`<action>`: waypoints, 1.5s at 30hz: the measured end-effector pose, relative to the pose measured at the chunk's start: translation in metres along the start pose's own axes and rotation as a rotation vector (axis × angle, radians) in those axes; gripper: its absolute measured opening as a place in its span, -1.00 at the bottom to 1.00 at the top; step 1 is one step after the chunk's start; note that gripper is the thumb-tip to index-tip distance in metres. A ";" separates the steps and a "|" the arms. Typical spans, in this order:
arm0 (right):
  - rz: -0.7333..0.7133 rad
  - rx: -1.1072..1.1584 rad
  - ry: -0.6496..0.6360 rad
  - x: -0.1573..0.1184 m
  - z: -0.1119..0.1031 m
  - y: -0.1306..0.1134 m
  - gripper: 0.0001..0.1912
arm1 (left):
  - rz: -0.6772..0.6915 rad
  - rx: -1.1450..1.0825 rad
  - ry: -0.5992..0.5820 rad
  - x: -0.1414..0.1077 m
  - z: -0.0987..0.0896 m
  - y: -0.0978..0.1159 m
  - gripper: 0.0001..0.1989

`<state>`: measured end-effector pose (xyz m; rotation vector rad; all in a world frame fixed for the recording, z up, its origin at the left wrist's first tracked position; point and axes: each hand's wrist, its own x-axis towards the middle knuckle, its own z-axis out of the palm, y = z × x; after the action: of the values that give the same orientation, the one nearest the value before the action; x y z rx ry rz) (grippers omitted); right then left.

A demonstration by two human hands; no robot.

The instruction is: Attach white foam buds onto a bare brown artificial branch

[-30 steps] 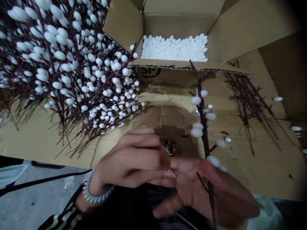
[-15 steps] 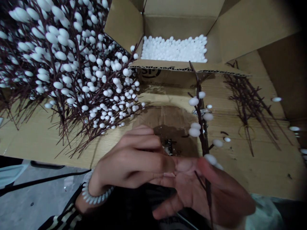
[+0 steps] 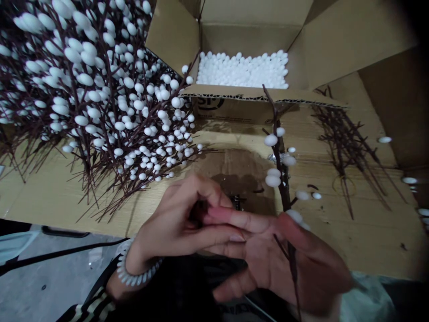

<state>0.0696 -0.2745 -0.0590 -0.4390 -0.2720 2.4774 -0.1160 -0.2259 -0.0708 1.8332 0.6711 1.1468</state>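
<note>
A brown artificial branch (image 3: 284,194) with white oval berries along it stands tilted in my right hand (image 3: 268,266). It is held between thumb and palm, its thin stem running down over the palm and its top reaching toward the box. A bare side twig pokes out above the palm. My left hand (image 3: 176,228), with a clear coil band (image 3: 139,273) at the wrist, is closed around the outstretched fingertips of my right hand. Whatever lies between those fingers, if anything, is hidden.
An open cardboard box (image 3: 248,35) holds many white berries (image 3: 244,70). A large heap of berry-covered branches (image 3: 124,105) fills the left of the table (image 3: 365,241). Bare brown branches (image 3: 348,143) lie at right, with loose berries (image 3: 384,139) scattered near them.
My left hand has turned and its fingers have shifted slightly, now with the thumb along the right fingertips. The branch stays in my right hand, almost unmoved.
</note>
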 end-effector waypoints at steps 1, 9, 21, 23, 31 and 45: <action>0.004 -0.001 -0.001 0.000 0.000 -0.001 -0.45 | -0.032 -0.005 0.004 -0.002 0.001 0.000 -0.64; -0.033 -0.001 -0.004 -0.002 -0.001 0.001 -0.44 | -0.069 0.020 0.144 -0.002 0.014 0.008 -0.61; -0.102 -0.070 0.056 -0.001 -0.004 0.007 -0.51 | -0.118 0.099 0.196 0.005 0.017 0.017 -0.56; -0.110 -0.092 0.084 -0.001 -0.004 0.008 -0.52 | -0.136 0.079 0.189 0.006 0.017 0.017 -0.60; -0.076 -0.139 0.022 0.002 0.000 0.000 -0.39 | -0.261 -0.126 0.126 0.003 0.012 0.020 -0.81; -0.093 -0.068 0.009 -0.002 0.001 0.002 -0.43 | -0.165 -0.118 0.184 -0.004 0.022 0.021 -0.63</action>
<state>0.0699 -0.2770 -0.0584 -0.4549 -0.3654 2.3811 -0.0979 -0.2477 -0.0588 1.5558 0.8256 1.2278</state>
